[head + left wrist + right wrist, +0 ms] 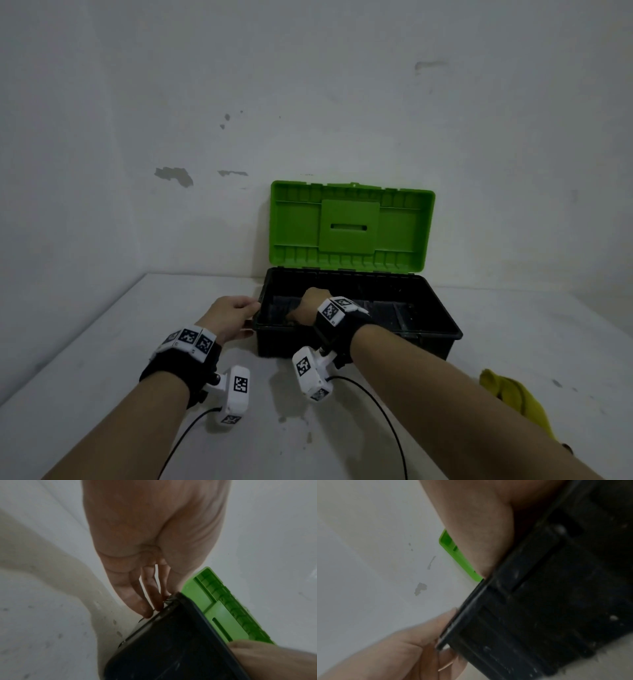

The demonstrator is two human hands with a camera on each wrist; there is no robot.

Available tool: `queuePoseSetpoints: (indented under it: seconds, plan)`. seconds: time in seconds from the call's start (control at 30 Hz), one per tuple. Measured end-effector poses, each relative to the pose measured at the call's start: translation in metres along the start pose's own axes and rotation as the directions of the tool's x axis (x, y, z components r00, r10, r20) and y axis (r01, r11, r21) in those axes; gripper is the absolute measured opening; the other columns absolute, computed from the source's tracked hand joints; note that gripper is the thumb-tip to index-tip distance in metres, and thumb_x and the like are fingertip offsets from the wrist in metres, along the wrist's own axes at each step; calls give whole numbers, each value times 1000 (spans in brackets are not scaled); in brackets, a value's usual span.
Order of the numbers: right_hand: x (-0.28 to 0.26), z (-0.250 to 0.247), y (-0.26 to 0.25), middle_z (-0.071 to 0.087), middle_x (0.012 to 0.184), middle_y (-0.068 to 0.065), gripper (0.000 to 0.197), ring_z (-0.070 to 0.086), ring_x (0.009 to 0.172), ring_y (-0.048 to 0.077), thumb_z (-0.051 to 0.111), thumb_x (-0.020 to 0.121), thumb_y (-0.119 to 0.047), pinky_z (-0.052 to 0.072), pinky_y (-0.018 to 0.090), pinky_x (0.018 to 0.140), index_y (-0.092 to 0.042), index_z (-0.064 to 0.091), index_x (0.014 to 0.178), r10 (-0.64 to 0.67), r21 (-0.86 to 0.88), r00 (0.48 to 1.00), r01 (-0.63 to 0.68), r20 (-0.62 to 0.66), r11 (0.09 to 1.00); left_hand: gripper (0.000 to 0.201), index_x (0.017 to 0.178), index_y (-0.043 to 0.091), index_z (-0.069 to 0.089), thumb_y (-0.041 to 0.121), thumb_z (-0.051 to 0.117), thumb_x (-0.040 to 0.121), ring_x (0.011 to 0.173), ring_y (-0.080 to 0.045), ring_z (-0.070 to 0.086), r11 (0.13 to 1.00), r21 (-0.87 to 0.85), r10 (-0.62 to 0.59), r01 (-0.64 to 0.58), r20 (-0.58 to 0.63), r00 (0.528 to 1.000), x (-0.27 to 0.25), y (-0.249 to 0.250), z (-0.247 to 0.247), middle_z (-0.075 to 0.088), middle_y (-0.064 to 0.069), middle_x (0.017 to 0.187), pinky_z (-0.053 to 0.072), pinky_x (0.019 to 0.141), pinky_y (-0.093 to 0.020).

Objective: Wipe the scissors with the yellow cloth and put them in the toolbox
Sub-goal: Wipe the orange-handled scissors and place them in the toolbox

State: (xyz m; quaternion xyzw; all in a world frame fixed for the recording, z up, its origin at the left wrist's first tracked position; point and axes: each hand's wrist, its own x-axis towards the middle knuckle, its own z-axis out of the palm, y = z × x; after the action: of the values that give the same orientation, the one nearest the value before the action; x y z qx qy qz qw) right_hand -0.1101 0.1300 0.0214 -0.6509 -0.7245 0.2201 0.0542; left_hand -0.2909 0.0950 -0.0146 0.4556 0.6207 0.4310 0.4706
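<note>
The toolbox point(442, 310) stands open against the wall, black base below, green lid point(349, 226) upright. My left hand point(239, 317) holds its left rim, thumb on top and fingers against the outer wall; the left wrist view shows the fingertips point(145, 612) touching the box corner point(163, 649). My right hand point(313, 306) reaches down into the left end of the box point(539, 601), its fingers hidden. The yellow cloth point(517, 397) lies crumpled on the table, right of my right forearm. No scissors show in any view.
The white table point(120, 342) meets a white wall behind the box. A table edge runs along the far left. Two black cables point(387, 418) trail from the wrist cameras toward me.
</note>
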Motion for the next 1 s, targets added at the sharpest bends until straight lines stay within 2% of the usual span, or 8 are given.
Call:
queuePoseSetpoints:
  seconds: [0.17, 0.3, 0.43, 0.6, 0.67, 0.8, 0.93, 1.0]
  plan:
    - [2, -64, 53, 54, 64, 6, 45, 53, 55, 21, 61, 90, -48, 34, 22, 45, -6, 58, 71, 55, 48, 957, -43, -284, 998, 28, 126, 6, 64, 13, 59, 99, 96, -25, 64, 993, 110, 38, -31, -67, 997, 14, 28, -5, 67, -12, 110, 53, 87, -38]
    - [14, -123, 125, 67, 101, 16, 57, 62, 86, 29, 56, 90, -55, 48, 29, 69, 0, 65, 104, 183, 165, 894, -124, -408, 978, 40, 137, 5, 55, 18, 60, 99, 102, -26, 58, 985, 118, 141, -125, -147, 979, 28, 68, 9, 60, -13, 116, 51, 89, -39]
    - [27, -159, 185, 45, 139, 22, 82, 51, 121, 39, 60, 85, -60, 46, 43, 94, -1, 37, 138, 396, 450, 796, -177, -457, 875, 62, 148, 9, 42, 37, 62, 97, 128, -31, 51, 968, 174, 217, -181, -213, 953, 53, 103, 26, 50, -15, 144, 41, 110, -46]
    - [60, -182, 214, 53, 115, 16, 95, 55, 102, 32, 47, 64, -84, 48, 47, 90, -5, 47, 116, 376, 647, 851, -57, -367, 760, 73, 155, 12, 28, 52, 51, 98, 143, -31, 37, 963, 112, 267, -245, -294, 918, 88, 140, 37, 34, -12, 159, 32, 116, -46]
    - [72, -186, 215, 53, 131, 16, 99, 54, 115, 34, 46, 72, -81, 47, 50, 97, -3, 45, 133, 358, 701, 865, -10, -352, 713, 77, 155, 17, 31, 63, 48, 95, 143, -32, 37, 964, 53, 264, -260, -295, 919, 101, 152, 34, 35, -9, 158, 32, 116, -49]
    - [68, -188, 195, 45, 146, 10, 92, 48, 128, 33, 36, 81, -81, 42, 55, 103, -17, 37, 146, 221, 810, 935, 105, -278, 577, 116, 139, 29, 53, 105, 40, 52, 132, -27, 51, 955, -15, 281, -295, -255, 925, 204, 131, -1, 53, -3, 147, 39, 110, -54]
    - [56, -187, 191, 48, 144, 11, 91, 49, 127, 32, 27, 82, -83, 42, 53, 105, -18, 41, 144, 212, 850, 939, 129, -269, 510, 57, 106, 21, 63, 68, 33, 96, 99, -23, 61, 958, -125, 226, -258, -226, 948, 103, 163, 28, 64, -4, 109, 47, 94, -36]
    - [40, -188, 191, 44, 148, 11, 105, 46, 130, 31, 27, 74, -90, 40, 51, 106, -16, 37, 148, 240, 865, 934, 121, -265, 487, 52, 123, 17, 59, 55, 28, 104, 104, -25, 59, 950, -135, 250, -283, -216, 944, 89, 161, 28, 61, -5, 115, 45, 96, -36]
